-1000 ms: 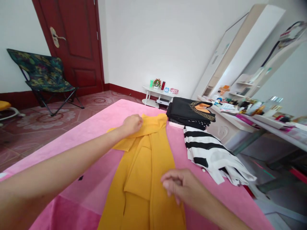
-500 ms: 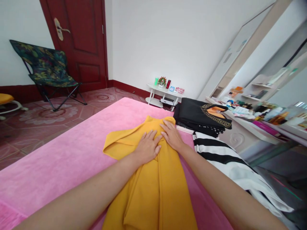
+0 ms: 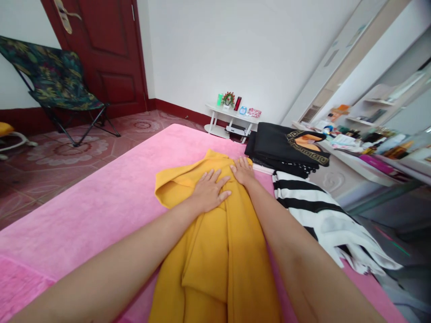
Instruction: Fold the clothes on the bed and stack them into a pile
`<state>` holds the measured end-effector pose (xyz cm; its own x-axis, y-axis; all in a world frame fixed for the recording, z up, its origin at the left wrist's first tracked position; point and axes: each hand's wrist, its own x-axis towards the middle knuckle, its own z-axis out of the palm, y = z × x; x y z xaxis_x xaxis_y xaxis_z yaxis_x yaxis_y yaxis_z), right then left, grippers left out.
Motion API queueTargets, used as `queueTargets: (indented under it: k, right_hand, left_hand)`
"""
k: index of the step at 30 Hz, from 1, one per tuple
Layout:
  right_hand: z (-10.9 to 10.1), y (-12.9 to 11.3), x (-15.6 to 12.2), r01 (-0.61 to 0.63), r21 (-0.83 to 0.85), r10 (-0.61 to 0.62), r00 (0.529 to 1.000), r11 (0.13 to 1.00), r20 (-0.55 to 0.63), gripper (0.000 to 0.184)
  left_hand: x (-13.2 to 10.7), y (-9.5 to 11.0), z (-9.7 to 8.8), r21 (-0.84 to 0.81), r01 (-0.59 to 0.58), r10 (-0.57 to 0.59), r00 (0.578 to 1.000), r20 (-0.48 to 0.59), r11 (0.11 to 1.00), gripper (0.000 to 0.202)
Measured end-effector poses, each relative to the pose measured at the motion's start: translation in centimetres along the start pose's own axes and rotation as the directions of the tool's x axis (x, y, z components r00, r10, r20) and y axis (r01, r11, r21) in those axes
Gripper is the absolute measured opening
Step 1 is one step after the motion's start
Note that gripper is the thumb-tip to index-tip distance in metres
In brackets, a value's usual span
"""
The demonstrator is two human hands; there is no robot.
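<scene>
A yellow garment (image 3: pixel 215 251) lies lengthwise on the pink bed cover (image 3: pixel 111 211), folded into a long strip, with a loose flap sticking out at its far left. My left hand (image 3: pixel 209 192) lies flat on the garment's far end, fingers spread. My right hand (image 3: pixel 243 172) rests flat beside it, a little farther away, fingers stretched out on the cloth. Neither hand holds anything.
A black-and-white striped garment (image 3: pixel 313 215) lies right of the yellow one, and a folded black garment (image 3: pixel 279 150) sits beyond it. A white low table (image 3: pixel 232 121), a cluttered white desk (image 3: pixel 353 152), a folding chair (image 3: pixel 54 89) and a red door (image 3: pixel 104 49) stand around the bed.
A second ago my left hand pinched the garment's far end and my right hand hovered near me. Both hands now lie flat on the far end, pressing the cloth.
</scene>
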<state>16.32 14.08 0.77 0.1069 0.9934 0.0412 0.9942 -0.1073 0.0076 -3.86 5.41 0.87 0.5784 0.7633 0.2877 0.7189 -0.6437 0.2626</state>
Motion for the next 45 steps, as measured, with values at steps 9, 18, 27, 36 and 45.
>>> queueTargets:
  k: [9, 18, 27, 36, 45]
  right_hand:
    - [-1.1, 0.3, -11.1, 0.114, 0.164, -0.136, 0.982, 0.98, 0.128, 0.063]
    - [-6.4, 1.2, -29.0, 0.405, 0.37, -0.396, 0.912, 0.836, -0.104, 0.032]
    - [-7.2, -2.3, -35.6, 0.618, 0.186, -0.634, 0.773, 0.764, 0.034, 0.023]
    - [-9.0, -2.5, -35.2, 0.515, 0.516, -0.525, 0.839, 0.684, -0.141, 0.014]
    - [-9.1, -4.5, -34.4, 0.328, 0.773, -0.557, 0.83, 0.543, 0.039, 0.023]
  left_hand:
    - [-0.3, 0.2, 0.5, 0.056, -0.021, 0.019, 0.999, 0.045, 0.998, 0.062]
    - [-3.4, 0.9, -2.0, -0.036, -0.173, 0.177, 0.961, 0.214, 0.984, 0.054]
    - [-6.7, 3.9, -4.7, -0.202, -0.436, 0.46, 0.883, 0.091, 0.877, 0.041]
    - [-7.5, 4.5, -4.5, -0.258, -0.5, 0.519, 0.855, 0.005, 0.827, 0.016]
    - [-8.3, 3.7, -6.9, -0.279, -0.416, 0.458, 0.883, 0.101, 0.865, 0.013]
